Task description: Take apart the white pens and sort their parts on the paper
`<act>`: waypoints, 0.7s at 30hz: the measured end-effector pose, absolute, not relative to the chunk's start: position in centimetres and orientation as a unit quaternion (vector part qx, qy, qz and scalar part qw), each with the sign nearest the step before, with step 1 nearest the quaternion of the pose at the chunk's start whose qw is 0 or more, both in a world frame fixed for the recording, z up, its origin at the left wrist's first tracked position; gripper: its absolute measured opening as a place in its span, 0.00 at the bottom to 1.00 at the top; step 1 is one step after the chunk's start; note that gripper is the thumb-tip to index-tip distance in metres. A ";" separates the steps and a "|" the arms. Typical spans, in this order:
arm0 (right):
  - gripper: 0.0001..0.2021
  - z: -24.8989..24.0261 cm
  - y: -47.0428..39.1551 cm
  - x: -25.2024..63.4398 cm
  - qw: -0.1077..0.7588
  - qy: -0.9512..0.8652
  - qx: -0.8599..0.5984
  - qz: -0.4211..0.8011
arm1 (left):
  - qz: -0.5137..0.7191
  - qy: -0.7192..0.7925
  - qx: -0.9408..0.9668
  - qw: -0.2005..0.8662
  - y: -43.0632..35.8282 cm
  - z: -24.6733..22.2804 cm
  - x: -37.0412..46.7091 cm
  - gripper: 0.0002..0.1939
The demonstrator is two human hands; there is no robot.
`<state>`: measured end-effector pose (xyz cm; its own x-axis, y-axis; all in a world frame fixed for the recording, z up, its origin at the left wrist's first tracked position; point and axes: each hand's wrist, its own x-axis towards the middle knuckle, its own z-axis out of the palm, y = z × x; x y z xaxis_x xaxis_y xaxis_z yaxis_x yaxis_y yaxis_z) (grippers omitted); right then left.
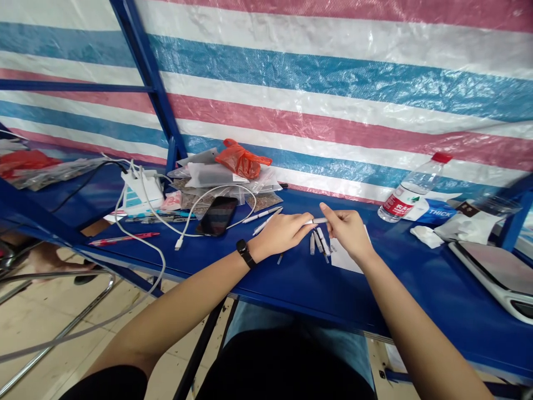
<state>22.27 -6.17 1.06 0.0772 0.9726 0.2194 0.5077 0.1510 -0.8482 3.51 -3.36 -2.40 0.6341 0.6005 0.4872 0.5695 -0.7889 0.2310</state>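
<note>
Between my two hands a slim white and grey pen (318, 220) lies level above the blue table (291, 283). My left hand (283, 232) pinches its left end, and a dark watch is on that wrist. The fingers of my right hand (347, 230) close on its right end, thumb pointing up. Just below the hands, several short white pen parts (320, 242) lie beside a white sheet of paper (347, 260). More white pens (263, 214) lie behind my left hand, which partly covers them.
A black phone (217, 215), white cables and plastic bags with an orange bag (242, 160) are at the left. On the right stand a red-capped bottle (412, 191), a blue THICK pack (439, 211) and a scale (497, 272). A striped sheet hangs behind.
</note>
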 end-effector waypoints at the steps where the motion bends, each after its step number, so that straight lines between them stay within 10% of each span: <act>1: 0.36 1.2 -6.2 22.4 0.433 -0.622 -0.590 0.279 | 0.283 0.325 0.902 0.025 -3.4 -2.4 3.5 0.15; 21: 0.31 4.9 -2.2 21.8 0.265 -0.373 -0.530 0.714 | 0.280 0.364 0.866 -0.199 -0.9 -1.9 2.3 0.15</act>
